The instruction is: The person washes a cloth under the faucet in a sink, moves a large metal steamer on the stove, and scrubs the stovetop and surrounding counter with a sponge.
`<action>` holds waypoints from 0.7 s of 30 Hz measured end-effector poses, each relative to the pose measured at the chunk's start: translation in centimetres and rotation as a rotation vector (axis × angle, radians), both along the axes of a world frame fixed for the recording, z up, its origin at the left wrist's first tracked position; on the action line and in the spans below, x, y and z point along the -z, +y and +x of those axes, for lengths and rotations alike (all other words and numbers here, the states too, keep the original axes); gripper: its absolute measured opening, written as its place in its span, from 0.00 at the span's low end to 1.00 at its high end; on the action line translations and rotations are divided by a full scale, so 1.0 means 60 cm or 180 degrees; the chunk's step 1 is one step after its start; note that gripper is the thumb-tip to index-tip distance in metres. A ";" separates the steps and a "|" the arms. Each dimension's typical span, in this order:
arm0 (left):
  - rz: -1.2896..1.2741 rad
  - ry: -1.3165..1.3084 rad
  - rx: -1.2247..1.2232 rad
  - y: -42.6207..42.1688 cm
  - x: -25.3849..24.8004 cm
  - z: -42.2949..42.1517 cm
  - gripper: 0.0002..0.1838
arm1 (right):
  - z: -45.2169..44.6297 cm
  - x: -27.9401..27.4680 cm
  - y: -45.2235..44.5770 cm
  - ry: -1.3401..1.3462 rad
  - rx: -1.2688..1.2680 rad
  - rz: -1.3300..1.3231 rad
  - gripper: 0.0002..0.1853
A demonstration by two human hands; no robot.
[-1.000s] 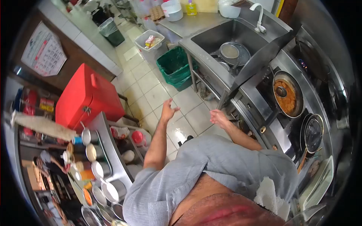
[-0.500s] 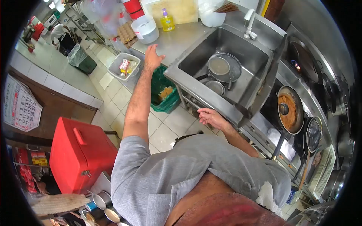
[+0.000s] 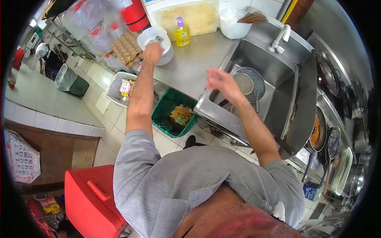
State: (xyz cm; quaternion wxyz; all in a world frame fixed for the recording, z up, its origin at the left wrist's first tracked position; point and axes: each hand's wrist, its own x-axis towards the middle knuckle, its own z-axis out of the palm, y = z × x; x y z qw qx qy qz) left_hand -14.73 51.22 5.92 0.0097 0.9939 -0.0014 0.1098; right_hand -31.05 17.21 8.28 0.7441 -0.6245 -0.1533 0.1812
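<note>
Head view: having just brought left hand [image 3: 154, 52] up to white tub [image 3: 167, 54] at eleven o'clock, apparently putting it within working reach, cannot tell grip there; holding right hand [image 3: 224, 85] near sink [image 3: 274, 101], one o'clock, with grip loosely apart.

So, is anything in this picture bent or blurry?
In the head view, fisheye distortion bends the edges, with black corners; there too, the right hand looks slightly motion-blurred, a hazy patch blurs some plastic bags, and the sink shows bright glints.
</note>
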 end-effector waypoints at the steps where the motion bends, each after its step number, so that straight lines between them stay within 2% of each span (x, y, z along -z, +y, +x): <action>1: -0.0251 -0.0330 0.0206 -0.017 -0.026 -0.037 0.14 | 0.034 -0.029 0.040 -0.0285 0.0086 -0.0128 0.20; 2: -0.0500 -0.0654 0.0408 -0.026 -0.036 -0.067 0.10 | 0.071 -0.049 0.081 -0.0566 0.0171 -0.0254 0.19; 3: -0.0504 -0.0629 0.0422 -0.018 -0.030 -0.075 0.10 | 0.112 -0.059 0.121 -0.0987 0.0122 -0.0424 0.19; 5: -0.0757 -0.0810 0.1088 -0.004 -0.015 -0.084 0.08 | 0.189 -0.080 0.201 -0.1953 0.0171 -0.0849 0.18; 6: -0.0775 -0.0762 0.1108 -0.005 -0.010 -0.100 0.08 | 0.218 -0.086 0.239 -0.2474 0.0250 -0.1112 0.18; 8: -0.0961 -0.0754 0.1464 -0.014 -0.019 -0.126 0.08 | 0.273 -0.091 0.302 -0.2573 -0.0101 -0.2295 0.21; 9: -0.0982 -0.0708 0.1483 -0.016 -0.016 -0.135 0.08 | 0.298 -0.076 0.328 -0.2521 -0.0096 -0.2310 0.21; 11: -0.1246 -0.0993 0.1809 -0.020 -0.010 -0.155 0.08 | 0.325 -0.033 0.365 -0.2912 -0.0824 -0.3833 0.25; 12: -0.1218 -0.0863 0.1850 -0.021 -0.014 -0.166 0.09 | 0.320 -0.011 0.365 -0.2853 -0.0831 -0.3845 0.25; 14: -0.1556 -0.0697 0.1969 -0.017 -0.029 -0.178 0.09 | 0.290 0.009 0.359 -0.2764 -0.1188 -0.4607 0.30; 16: -0.1905 -0.0555 0.2065 -0.011 -0.049 -0.172 0.09 | 0.291 0.000 0.356 -0.2539 -0.1253 -0.4617 0.29; 18: -0.2679 -0.0590 0.1739 0.007 -0.070 -0.150 0.11 | 0.292 -0.027 0.354 -0.2168 -0.1352 -0.4575 0.27; 19: -0.2690 -0.0573 0.1743 0.014 -0.075 -0.136 0.11 | 0.291 -0.038 0.353 -0.1984 -0.1390 -0.4541 0.26; 21: -0.3112 -0.0549 0.1271 0.020 -0.084 -0.100 0.15 | 0.297 -0.043 0.337 -0.1785 -0.1380 -0.4524 0.26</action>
